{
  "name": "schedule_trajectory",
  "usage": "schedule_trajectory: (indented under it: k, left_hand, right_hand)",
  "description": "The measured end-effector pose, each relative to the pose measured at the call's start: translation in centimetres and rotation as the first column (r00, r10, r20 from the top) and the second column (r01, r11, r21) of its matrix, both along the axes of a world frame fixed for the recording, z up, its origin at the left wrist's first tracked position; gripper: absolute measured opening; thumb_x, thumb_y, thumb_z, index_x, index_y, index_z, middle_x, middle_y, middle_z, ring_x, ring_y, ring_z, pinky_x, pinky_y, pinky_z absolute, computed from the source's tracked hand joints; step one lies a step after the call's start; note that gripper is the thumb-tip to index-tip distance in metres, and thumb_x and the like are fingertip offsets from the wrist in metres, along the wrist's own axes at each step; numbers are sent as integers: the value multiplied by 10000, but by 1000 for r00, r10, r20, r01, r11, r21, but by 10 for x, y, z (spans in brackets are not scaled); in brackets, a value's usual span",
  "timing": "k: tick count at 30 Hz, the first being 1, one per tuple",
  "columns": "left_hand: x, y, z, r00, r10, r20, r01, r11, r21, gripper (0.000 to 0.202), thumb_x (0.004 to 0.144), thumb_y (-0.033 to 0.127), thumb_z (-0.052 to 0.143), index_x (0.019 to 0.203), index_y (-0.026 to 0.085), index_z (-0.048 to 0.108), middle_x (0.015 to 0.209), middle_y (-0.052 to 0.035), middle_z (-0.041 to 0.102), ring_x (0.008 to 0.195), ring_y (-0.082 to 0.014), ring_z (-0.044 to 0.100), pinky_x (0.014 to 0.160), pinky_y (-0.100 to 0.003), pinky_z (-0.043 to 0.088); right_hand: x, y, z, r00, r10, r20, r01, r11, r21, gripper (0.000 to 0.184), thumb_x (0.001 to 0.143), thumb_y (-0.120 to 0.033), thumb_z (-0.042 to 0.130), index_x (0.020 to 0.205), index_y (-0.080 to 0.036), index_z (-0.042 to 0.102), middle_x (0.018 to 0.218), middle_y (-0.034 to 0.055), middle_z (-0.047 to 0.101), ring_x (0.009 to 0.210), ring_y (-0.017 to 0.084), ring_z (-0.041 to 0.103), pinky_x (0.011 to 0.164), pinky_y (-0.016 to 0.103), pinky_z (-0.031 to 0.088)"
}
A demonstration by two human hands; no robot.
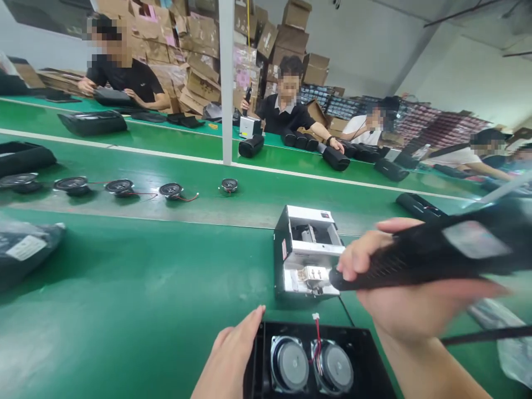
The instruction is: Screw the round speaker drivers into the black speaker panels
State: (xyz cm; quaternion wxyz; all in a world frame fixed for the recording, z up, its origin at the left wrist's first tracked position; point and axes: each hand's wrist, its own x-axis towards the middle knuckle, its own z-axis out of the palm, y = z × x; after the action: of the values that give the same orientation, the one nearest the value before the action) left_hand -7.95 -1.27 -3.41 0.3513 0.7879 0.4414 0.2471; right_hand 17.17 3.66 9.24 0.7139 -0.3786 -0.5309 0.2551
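My right hand (pixel 407 310) grips a long black perforated speaker body (pixel 432 255), with its end reaching over a corner of an open metal fixture box (pixel 305 249). That box stands on the green belt, its inner mechanism showing. Low in the view, my left hand (pixel 230 354) presses against the left edge of a black speaker housing (pixel 361 354). Two round speaker drivers (pixel 311 366) sit side by side in the housing, with a red wire and small white connector between them. The housing's lower part runs out of the frame.
Several loose speaker drivers (pixel 170 191) with red wires lie in a row on a green conveyor belt (pixel 257 205). A bagged black item (pixel 25 249) sits at left. Co-workers (pixel 286 105) handle black speakers at a farther belt, beyond a white pole (pixel 226 83) and stacked cardboard boxes (pixel 199 61).
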Motion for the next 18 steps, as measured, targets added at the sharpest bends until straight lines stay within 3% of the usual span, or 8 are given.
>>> schedule_trajectory:
  k: [4,14,16,18]
  left_hand:
    - [-1,1,-3,1000,7,-1,-7,1000,-11,409,1062,423,728,1405,211,661,1431,-118,670,1210,-294,704,1002,-513,635]
    - [-4,-4,-17,1000,-12,14,12,1000,-2,424,1071,430,711,1434,220,647,1485,-125,641,1259,-304,683,1048,-539,612]
    - [-4,-7,-22,999,-22,25,22,1000,6,520,1067,475,705,1519,245,592,1557,-143,594,1311,-327,658,1084,-569,588]
    - [-5,-10,-28,999,-33,35,32,999,16,778,991,564,779,1652,309,457,1629,-171,546,1353,-378,638,1099,-589,573]
  right_hand:
    - [-2,21,-14,998,-62,-11,61,995,-76,834,856,-1021,430,1094,-247,630,539,-50,614,391,194,540,388,336,480]
    - [-3,13,-13,995,-63,-71,52,988,-147,884,832,-1009,512,1277,-256,636,542,-49,623,383,195,505,400,335,463]
    - [-2,10,-14,995,-46,-85,32,987,-161,902,831,-1008,520,1301,-247,642,550,-50,618,385,194,497,393,327,451]
    - [0,3,-11,994,-28,-110,11,988,-151,875,819,-1000,557,1275,-263,673,555,-43,630,395,204,506,401,338,466]
